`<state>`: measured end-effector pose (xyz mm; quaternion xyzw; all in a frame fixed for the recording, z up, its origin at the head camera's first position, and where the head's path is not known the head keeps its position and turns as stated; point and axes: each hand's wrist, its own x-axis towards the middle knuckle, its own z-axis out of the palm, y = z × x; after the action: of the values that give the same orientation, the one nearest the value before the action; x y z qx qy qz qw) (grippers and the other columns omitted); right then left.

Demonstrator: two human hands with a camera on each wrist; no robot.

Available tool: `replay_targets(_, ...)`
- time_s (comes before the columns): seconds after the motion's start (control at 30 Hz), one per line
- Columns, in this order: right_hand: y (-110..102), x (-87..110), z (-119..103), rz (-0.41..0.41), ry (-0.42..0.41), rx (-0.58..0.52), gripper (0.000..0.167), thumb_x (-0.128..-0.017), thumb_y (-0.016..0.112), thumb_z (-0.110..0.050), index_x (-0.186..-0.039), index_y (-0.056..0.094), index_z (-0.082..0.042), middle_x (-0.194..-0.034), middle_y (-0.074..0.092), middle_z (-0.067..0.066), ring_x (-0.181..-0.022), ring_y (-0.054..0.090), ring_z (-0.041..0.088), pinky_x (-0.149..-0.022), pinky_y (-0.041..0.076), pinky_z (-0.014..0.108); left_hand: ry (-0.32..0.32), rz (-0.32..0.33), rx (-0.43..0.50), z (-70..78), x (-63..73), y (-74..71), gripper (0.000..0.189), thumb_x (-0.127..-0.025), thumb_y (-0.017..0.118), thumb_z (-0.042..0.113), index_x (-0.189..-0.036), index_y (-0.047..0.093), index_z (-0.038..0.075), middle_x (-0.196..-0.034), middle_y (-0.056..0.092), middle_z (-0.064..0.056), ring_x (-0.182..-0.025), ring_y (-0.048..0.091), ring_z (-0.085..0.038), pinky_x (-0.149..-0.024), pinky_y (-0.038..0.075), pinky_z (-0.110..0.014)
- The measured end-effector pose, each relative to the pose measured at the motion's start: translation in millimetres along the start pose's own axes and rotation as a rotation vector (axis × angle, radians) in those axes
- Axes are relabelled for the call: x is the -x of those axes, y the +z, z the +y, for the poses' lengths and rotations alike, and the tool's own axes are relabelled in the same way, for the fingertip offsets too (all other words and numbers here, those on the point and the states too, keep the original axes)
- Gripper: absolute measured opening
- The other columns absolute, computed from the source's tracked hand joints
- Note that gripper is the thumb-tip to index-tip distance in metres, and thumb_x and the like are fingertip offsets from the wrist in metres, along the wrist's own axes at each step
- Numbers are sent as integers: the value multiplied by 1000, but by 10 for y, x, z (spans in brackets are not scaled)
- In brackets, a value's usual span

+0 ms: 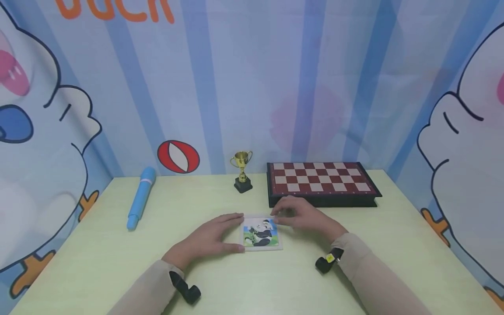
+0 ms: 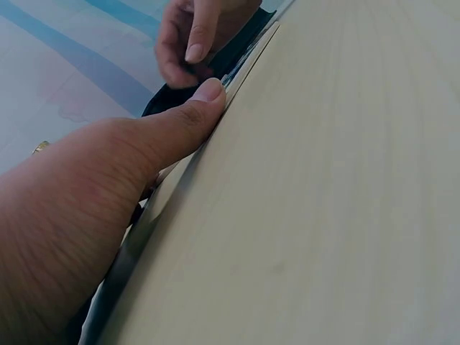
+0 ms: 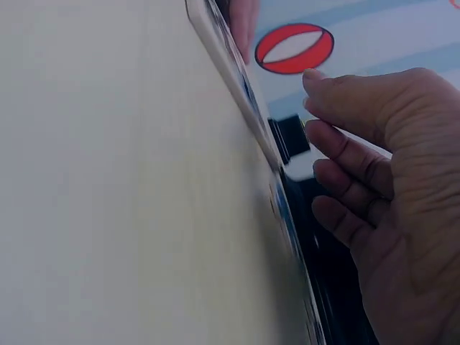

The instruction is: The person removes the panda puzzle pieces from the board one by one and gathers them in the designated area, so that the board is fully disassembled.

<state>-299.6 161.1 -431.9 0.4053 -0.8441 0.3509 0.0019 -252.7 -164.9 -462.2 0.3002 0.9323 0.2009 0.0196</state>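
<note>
A small square panda picture [image 1: 260,232] in a white frame lies flat on the table in the head view; it looks like a picture puzzle. My left hand [image 1: 210,238] holds its left side, thumb at the lower left corner and fingers by the upper left. In the left wrist view the left thumb [image 2: 180,126] presses along the frame's edge [image 2: 251,65]. Over the upper right corner is my right hand [image 1: 301,215], its fingers loosely bent. The right wrist view shows the right hand [image 3: 402,172] with a gap between thumb and forefinger and nothing visible in it.
Behind the right hand lies a red and white chessboard box [image 1: 323,181] with black sides. A small gold trophy cup [image 1: 242,168] stands behind the picture. At the left is a blue stick-shaped object [image 1: 141,199]. A cartoon-printed curtain [image 1: 252,87] backs the table [image 1: 275,284].
</note>
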Motion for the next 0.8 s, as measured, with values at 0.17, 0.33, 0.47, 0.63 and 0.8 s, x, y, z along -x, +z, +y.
replay_targets(0.17, 133, -176, -35, -42, -54, 75, 19, -92, 75, -27, -108, 76, -17, -105, 67, -9, -96, 55, 13, -82, 50, 33, 4, 1, 11, 11, 13, 2, 95, -81, 57, 81, -156, 40, 25, -160, 35, 8, -147, 32, -17, -118, 30, -47)
replay_targets(0.33, 131, -197, -64, -69, -44, 209, 24, -92, 75, -30, -111, 75, -17, -110, 65, -9, -104, 54, 12, -91, 51, 37, -2, -3, 2, 17, 13, -23, 94, -82, 56, 81, -156, 39, 25, -161, 33, 10, -147, 31, -17, -118, 30, -46)
replay_targets(0.47, 87, -179, -105, -112, 6, 269, 28, -92, 74, -35, -114, 74, -17, -113, 61, -7, -107, 52, 13, -96, 49, 38, -7, 0, -3, 22, 9, -34, 94, -82, 57, 80, -156, 39, 25, -161, 33, 10, -147, 30, -17, -119, 29, -46)
replay_targets(0.63, 80, -159, -130, -160, 21, 283, 30, -92, 75, -36, -114, 73, -16, -116, 60, -3, -107, 51, 16, -96, 49, 39, -12, -7, 3, 28, 15, -30, 94, -82, 57, 80, -156, 39, 26, -161, 33, 10, -148, 30, -16, -119, 29, -45)
replay_targets(0.8, 92, -152, -137, -163, 26, 298, 30, -92, 75, -37, -114, 72, -16, -116, 61, -2, -108, 51, 17, -96, 49, 39, -11, -10, 7, 46, 20, -42, 94, -82, 58, 79, -156, 39, 25, -161, 33, 9, -148, 30, -16, -119, 29, -45)
